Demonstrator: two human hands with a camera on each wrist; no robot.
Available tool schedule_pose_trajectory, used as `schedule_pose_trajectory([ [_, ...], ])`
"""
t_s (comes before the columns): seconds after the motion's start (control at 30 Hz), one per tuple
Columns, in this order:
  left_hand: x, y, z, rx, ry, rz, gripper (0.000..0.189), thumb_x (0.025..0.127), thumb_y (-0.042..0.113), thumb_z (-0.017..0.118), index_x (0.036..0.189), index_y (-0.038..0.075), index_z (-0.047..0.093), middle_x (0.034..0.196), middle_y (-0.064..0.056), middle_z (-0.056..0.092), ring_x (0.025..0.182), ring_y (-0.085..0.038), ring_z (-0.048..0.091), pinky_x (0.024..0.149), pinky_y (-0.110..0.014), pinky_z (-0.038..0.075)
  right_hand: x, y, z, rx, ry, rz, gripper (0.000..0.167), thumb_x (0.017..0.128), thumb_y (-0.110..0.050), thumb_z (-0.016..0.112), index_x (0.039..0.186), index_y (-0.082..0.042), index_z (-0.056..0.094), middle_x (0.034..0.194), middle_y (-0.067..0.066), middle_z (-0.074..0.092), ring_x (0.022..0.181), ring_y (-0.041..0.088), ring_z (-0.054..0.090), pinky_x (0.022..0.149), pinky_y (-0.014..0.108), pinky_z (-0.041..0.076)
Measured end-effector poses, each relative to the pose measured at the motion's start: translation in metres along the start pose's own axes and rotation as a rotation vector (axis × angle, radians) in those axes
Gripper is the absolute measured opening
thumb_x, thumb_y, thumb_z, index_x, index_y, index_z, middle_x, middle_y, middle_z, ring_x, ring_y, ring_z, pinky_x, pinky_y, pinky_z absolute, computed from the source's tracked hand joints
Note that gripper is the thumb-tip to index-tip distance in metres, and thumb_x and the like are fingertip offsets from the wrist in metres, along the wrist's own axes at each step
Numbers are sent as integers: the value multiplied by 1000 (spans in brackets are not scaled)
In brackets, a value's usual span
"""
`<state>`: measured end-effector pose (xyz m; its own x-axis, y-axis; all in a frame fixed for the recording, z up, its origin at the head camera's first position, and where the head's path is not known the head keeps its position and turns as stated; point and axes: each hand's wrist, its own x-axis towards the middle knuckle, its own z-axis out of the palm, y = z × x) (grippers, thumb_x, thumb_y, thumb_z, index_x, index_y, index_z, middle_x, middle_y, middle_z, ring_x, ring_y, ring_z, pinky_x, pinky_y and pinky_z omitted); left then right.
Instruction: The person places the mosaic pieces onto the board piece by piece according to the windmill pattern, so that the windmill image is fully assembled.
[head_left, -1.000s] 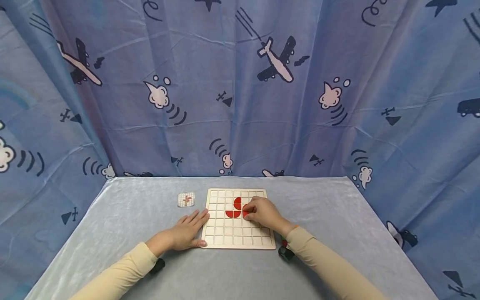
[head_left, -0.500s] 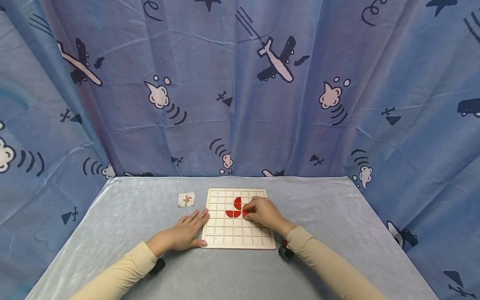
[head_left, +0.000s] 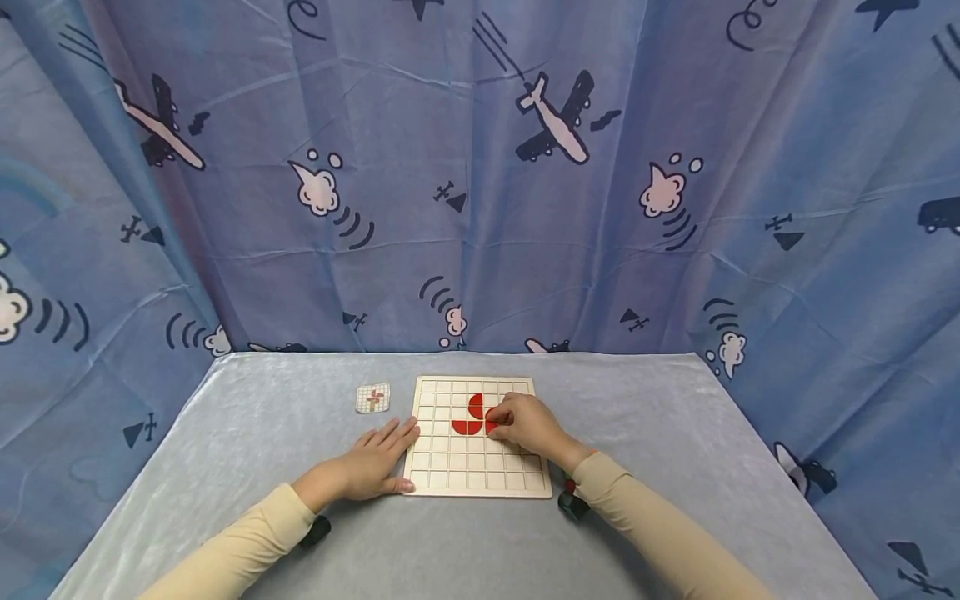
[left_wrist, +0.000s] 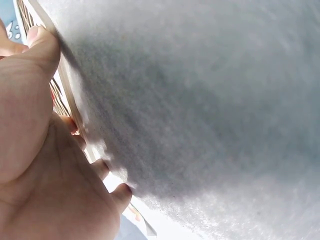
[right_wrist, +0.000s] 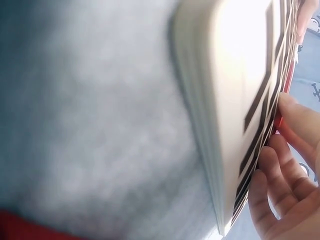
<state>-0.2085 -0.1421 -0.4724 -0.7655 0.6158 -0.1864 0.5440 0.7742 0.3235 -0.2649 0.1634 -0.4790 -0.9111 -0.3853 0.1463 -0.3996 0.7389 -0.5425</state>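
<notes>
A pale gridded wooden board (head_left: 438,480) lies flat on the table. My left hand (head_left: 367,467) rests at its left edge, fingers spread and thumb near the front left corner; the left wrist view shows the fingertips along the board's side. On the grid sit a red half-disc shape (head_left: 476,407) and, below it, another red half-disc shape (head_left: 467,427) with a line down its middle. To their right my right hand (head_left: 528,425) pinches a rounded red tile (head_left: 491,428) between thumb and index finger, down at the grid. The fingers cover part of this tile.
A small card (head_left: 372,398) with a gridded red pattern lies left of the board. Beside the right wrist are a dark object (head_left: 573,505) and a small red thing (head_left: 571,486). Another dark object (head_left: 317,532) sits at the left wrist. A printed curtain (head_left: 480,208) hangs behind the table.
</notes>
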Motion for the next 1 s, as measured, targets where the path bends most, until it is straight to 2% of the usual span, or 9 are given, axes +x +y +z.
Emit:
schedule_pose_trajectory([
  [1.0,-1,1,-1,-4,5,9,86,96,47,59,156,0,21,166,-19,15,153,-45,15,117,-65,21,-1,4,2,51,2,-2,23,75,-18,87,96,-15,79,84,-6,67,70,4,53,65,20,44],
])
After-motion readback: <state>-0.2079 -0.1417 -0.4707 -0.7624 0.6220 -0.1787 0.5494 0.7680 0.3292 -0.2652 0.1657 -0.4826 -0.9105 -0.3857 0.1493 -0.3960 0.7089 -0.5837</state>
